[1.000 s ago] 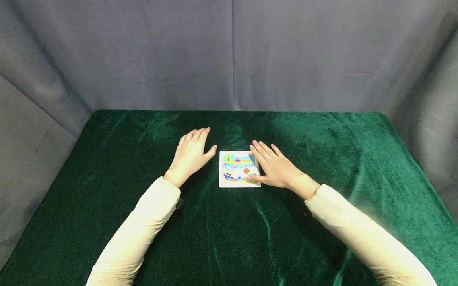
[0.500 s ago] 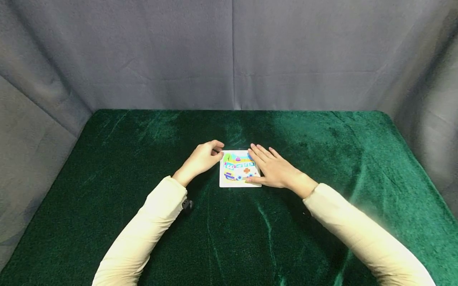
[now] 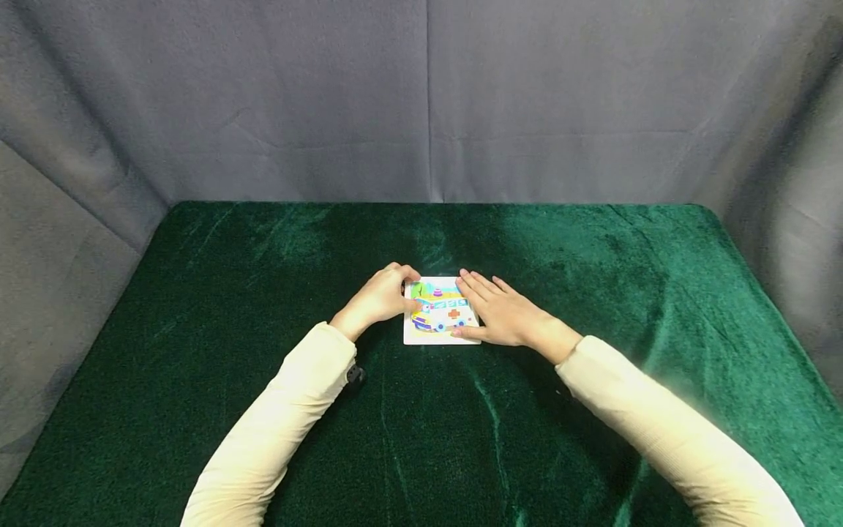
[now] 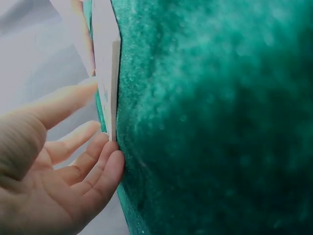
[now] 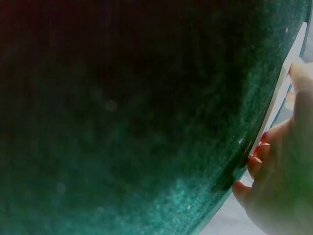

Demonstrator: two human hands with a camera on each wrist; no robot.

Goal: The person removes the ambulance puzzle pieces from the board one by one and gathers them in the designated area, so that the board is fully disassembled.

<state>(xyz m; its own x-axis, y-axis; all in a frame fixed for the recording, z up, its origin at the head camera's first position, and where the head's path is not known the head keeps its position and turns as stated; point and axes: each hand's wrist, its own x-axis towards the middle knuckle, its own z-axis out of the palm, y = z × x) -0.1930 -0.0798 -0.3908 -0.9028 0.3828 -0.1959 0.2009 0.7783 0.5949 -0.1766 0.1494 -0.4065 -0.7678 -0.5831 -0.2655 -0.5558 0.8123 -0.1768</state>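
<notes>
As we look down from the head, the picture board [image 3: 436, 320] lies flat on the green cloth [image 3: 263, 293] between the left hand [image 3: 382, 294] and the right hand [image 3: 506, 316], its printed ambulance [image 3: 448, 311] facing left, long axis running side to side. The far corners are hidden beneath the hands, and in both wrist views we find the board nearly edge-on, its print too hard to make out. We see the left thumb and curled fingers gripping its left edge, while the right fingers lie straight across its right side.
</notes>
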